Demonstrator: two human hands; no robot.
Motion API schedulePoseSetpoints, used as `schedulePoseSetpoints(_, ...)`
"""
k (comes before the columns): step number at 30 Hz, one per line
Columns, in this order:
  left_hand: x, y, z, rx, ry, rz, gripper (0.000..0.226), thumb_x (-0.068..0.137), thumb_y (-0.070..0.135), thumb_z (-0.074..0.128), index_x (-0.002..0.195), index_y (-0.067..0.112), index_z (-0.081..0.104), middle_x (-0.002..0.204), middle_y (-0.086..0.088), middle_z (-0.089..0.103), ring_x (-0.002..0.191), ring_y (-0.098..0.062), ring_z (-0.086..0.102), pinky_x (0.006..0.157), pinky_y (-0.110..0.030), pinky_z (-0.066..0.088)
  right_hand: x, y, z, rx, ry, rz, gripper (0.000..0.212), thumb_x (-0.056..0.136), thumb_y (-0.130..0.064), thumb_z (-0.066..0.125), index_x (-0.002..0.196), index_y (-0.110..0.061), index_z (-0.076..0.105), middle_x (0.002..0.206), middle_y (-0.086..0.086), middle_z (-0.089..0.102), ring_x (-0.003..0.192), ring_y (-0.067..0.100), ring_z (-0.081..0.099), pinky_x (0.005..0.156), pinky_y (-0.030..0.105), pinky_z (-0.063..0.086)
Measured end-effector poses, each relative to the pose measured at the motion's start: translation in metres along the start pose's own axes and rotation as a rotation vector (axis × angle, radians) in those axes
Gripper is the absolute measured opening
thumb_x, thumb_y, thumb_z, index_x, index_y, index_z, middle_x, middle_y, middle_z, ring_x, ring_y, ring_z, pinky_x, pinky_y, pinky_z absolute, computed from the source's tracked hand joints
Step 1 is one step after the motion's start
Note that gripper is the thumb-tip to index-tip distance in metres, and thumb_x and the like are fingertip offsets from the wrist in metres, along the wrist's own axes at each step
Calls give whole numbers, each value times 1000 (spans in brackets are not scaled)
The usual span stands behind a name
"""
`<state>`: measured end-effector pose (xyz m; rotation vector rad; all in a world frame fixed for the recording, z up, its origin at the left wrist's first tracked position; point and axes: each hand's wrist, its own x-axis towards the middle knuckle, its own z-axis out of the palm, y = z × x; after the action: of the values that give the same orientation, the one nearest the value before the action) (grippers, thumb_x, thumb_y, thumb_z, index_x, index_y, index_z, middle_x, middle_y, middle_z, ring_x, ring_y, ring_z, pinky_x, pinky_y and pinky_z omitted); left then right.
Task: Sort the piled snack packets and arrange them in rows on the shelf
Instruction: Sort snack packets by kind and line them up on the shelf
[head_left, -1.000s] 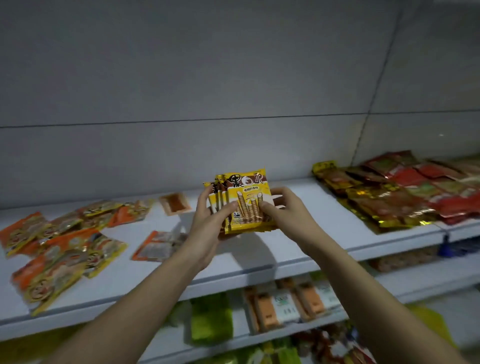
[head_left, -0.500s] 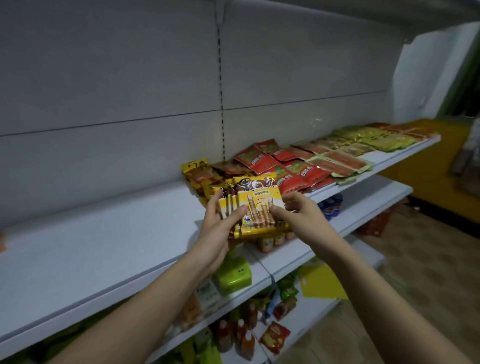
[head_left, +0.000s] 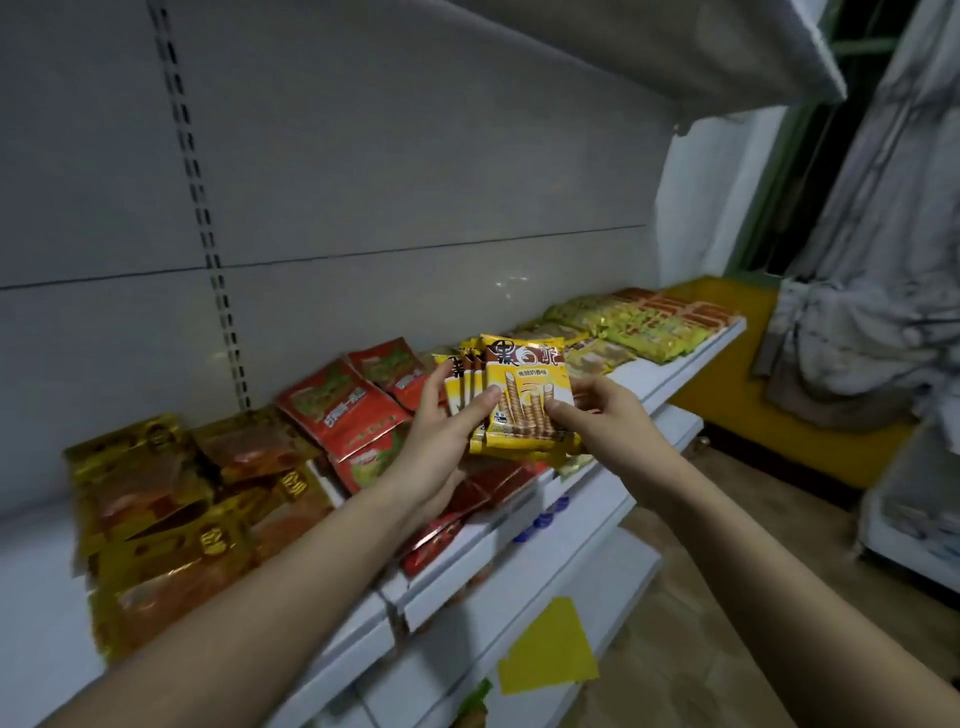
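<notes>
A small stack of yellow wafer-roll packets (head_left: 524, 384) stands upright between both hands, above the white shelf (head_left: 675, 364). My left hand (head_left: 441, 441) grips the stack's left side, thumb on the front packet. My right hand (head_left: 605, 423) pinches its lower right corner. Under and behind the stack lie red packets (head_left: 343, 410), gold packets (head_left: 156, 499) to the left, and green-yellow packets (head_left: 634, 327) farther right along the shelf.
More red packets (head_left: 493, 486) lie near the shelf's front edge. A lower shelf (head_left: 587, 582) juts out below with a yellow tag (head_left: 548, 649). A yellow bench (head_left: 727, 415) and pale hanging cloth (head_left: 872, 260) stand at the right. Another shelf (head_left: 675, 47) hangs overhead.
The view has swung right along the shelf, from the orange packets past the bare stretch to the gold, red and green ones. Both hands keep the same hold on the yellow stack.
</notes>
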<state>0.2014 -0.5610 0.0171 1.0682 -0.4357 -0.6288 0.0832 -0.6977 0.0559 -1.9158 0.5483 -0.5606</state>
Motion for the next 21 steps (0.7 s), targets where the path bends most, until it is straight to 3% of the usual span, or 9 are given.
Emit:
schedulePoseSetpoints(3,48,-6,21,-21,-16,-35,55,98,23,62,144,39,37,115,-4,74,82,-20,74,62,-40,61,48,15,-19,43,15,36,30,91,-30,71,113,-13,61,107,14,65,92,27,68,74,43,59)
schedulePoseSetpoints(6,88,-15,33,-8,6,-69,54,100,22,60,145,39,37,122,-4,71,83,-20,74,61,-39,59,90,32,-36,97,24,73,31,88,-29,74,111,-11,63,107,21,65,94,34,69,86,54,57)
schedulePoseSetpoints(10,133,-24,46,33,31,-101,52,100,19,58,143,39,37,120,-3,72,95,-26,72,87,-52,57,141,53,-57,170,-14,92,31,88,-23,74,112,-9,62,92,11,61,82,21,65,83,47,55)
schedulePoseSetpoints(13,169,-23,61,64,98,-66,54,98,12,61,141,36,37,123,-6,70,103,-28,72,91,-53,56,185,67,-69,261,-78,118,16,91,-16,70,102,-7,62,87,7,64,74,16,64,64,31,55)
schedulePoseSetpoints(16,203,-29,79,88,197,-12,62,96,2,59,146,30,35,119,-9,72,97,-25,74,79,-44,61,231,81,-82,280,-125,109,14,90,-19,72,97,-11,62,76,-1,65,57,7,58,50,23,45)
schedulePoseSetpoints(18,222,-38,89,82,274,7,62,97,1,57,147,30,33,117,-13,71,87,-24,74,68,-42,63,263,95,-97,314,-130,90,16,87,-20,75,94,-13,63,72,-4,67,61,10,58,53,26,41)
schedulePoseSetpoints(21,242,-55,108,70,438,32,58,99,3,54,148,24,33,122,-16,68,87,-27,71,64,-43,63,311,122,-126,379,-120,94,17,85,-18,77,91,-15,62,76,-1,68,63,12,60,54,26,43)
